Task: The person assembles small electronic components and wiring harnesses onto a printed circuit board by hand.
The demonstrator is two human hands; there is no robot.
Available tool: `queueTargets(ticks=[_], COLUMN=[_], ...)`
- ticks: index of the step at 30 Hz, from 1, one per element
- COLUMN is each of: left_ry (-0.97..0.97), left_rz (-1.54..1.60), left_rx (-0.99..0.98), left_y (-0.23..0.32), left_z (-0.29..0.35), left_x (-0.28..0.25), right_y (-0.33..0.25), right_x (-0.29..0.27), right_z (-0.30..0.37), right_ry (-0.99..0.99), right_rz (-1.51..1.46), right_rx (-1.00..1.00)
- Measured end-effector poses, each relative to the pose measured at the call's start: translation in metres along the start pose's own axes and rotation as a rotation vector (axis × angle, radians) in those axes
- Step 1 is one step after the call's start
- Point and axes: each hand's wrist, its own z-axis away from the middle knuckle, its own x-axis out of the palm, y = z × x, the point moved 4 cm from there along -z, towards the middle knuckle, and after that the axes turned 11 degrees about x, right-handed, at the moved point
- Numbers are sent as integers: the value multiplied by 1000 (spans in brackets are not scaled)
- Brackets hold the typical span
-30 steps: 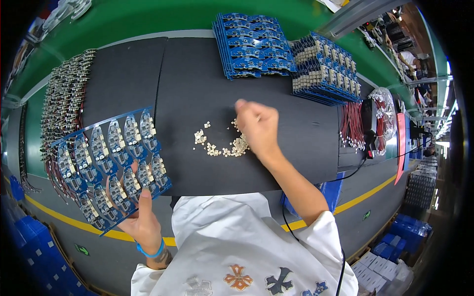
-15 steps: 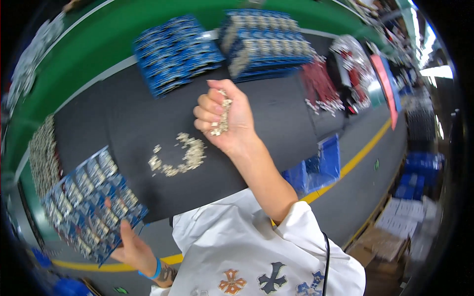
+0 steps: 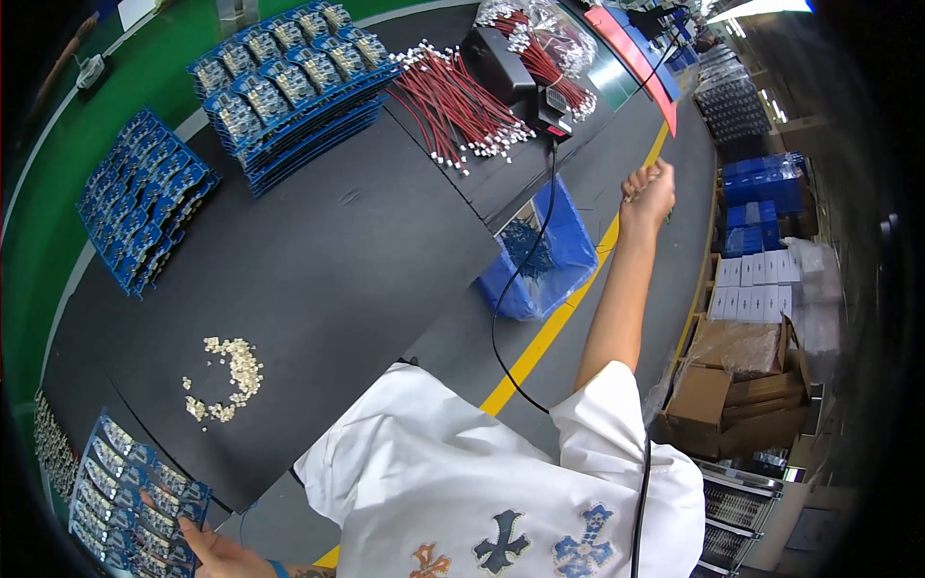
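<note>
Far left: rectangular blue circuit-board panel (image 3: 120,501) with rows of pale components, tilted at the front left corner of the black work table (image 3: 328,260); left hand (image 3: 226,557) clamps its right edge, thumb on top. Behind it stands a stack of blue circuit-board panels (image 3: 145,197). A loose, curved heap of small cream-coloured connectors (image 3: 246,371) lies on the table, near the held panel. Next, at the far edge: a stack of blue panels with whitish connectors (image 3: 289,72), then a bundle of red wires with white plugs (image 3: 453,106). Below the table edge: open blue plastic bin (image 3: 578,241). Far right: right hand (image 3: 648,197), well apart from the left, curled into a fist on cream pieces, partly visible between the fingers.
</note>
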Motion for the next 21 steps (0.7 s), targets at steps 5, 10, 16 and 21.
queueTargets(ticks=[5,10,16,21], left_ry=[-133,-238,4,-40], left_rz=[-96,-707,-16,-85], left_rx=[262,588,40,14], left_y=[4,-13,6,6], left_z=[-10,-10,-5,-6], left_x=[6,-34,-3,-1], right_y=[47,36,9,-8], right_x=[-134,-139,-139,-93], right_z=[-147,-154,-135,-88], right_ry=[381,566,793,599], right_rz=[1164,1404,1296,1094], right_rx=[-266,-236,-323,-699])
